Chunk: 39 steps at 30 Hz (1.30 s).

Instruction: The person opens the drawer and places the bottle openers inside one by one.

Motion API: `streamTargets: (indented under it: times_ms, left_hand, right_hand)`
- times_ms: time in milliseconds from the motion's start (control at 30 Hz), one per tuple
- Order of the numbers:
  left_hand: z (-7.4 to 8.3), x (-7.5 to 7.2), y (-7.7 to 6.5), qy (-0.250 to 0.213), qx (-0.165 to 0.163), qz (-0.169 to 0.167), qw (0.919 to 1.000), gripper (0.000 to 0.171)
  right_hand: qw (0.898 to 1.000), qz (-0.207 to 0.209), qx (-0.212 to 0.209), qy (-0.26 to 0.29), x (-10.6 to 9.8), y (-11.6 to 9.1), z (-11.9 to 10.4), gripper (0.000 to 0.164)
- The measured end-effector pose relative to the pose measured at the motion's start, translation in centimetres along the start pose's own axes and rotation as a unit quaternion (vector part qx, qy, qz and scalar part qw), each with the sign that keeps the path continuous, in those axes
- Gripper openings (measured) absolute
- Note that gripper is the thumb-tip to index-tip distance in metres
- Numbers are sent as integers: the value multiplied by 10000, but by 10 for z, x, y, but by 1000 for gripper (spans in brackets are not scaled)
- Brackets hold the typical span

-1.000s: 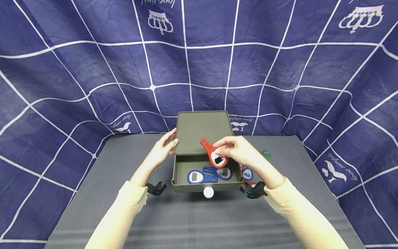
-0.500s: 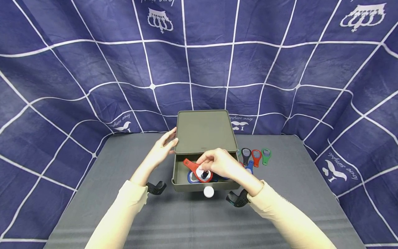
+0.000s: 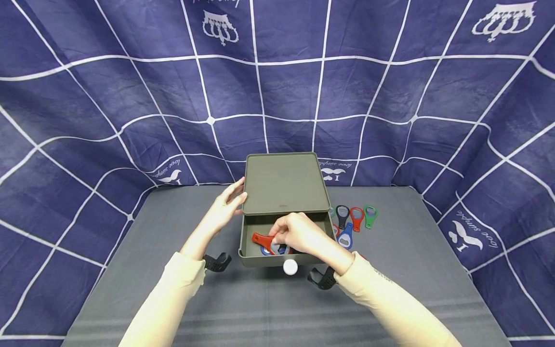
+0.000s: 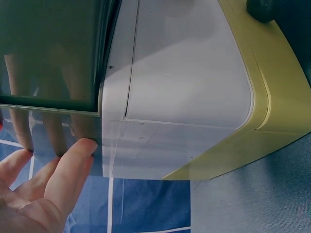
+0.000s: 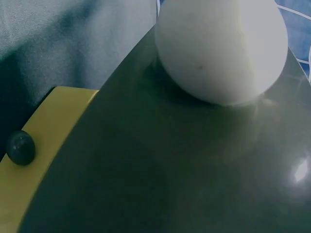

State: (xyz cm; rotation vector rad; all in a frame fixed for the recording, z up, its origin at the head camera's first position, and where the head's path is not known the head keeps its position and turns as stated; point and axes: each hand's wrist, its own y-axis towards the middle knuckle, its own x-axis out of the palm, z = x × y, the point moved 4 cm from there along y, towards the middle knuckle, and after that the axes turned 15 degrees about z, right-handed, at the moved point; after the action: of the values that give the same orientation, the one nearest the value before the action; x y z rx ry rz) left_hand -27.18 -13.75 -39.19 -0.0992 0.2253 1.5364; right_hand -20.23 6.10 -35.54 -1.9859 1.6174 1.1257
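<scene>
A small drawer cabinet with an olive lid-like top (image 3: 286,183) stands mid-table. Its top drawer (image 3: 262,261), with a white knob (image 3: 290,267), is pulled out. My right hand (image 3: 299,233) reaches down into that drawer and pinches a red bottle opener (image 3: 261,240) by its round head. Beneath it a blue bottle opener (image 3: 265,251) partly shows; the hand hides the rest. Fingers fairly straight, my left hand (image 3: 223,207) rests against the cabinet's left side, as the left wrist view also shows. The white knob (image 5: 223,53) fills the right wrist view's top; no hand appears there.
Right of the cabinet lie several bottle openers: black (image 3: 342,215), red (image 3: 357,219), green (image 3: 370,216) and blue (image 3: 345,238). Under the olive drawer sit a white drawer (image 4: 184,73) and a yellow drawer (image 4: 286,82) with a dark knob. A blue curtain (image 3: 286,91) hangs behind the table.
My right hand has carried the red bottle opener left and down into the drawer, over the blue ones. The left hand has stayed at the cabinet's side.
</scene>
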Motion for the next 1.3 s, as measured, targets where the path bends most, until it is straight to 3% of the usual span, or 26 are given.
streamTargets:
  times_ms: [233,433,667,800,1067,1300]
  left_hand:
    - [-2,-1,-1,2,-11,21,10000,56]
    - [-2,-2,-1,62,5,29,10000,56]
    - [-2,-2,0,33,10,11,10000,56]
    - [-2,-3,0,43,12,23,10000,56]
    - [-1,-1,0,12,10,4,10000,56]
    - [-1,-1,1,-34,22,-6,10000,56]
  right_hand:
    - [9997,189,-169,40,-5,-5,0,13]
    - [9987,407,-60,284,-22,-10,-1,12]
    - [9902,381,540,1231,-46,-23,-1,10]
    - [9822,186,649,1752,-50,-37,0,15]
    - [9650,-312,606,2531,-43,-74,3,19]
    - [9460,-711,770,3066,-13,-105,20,18]
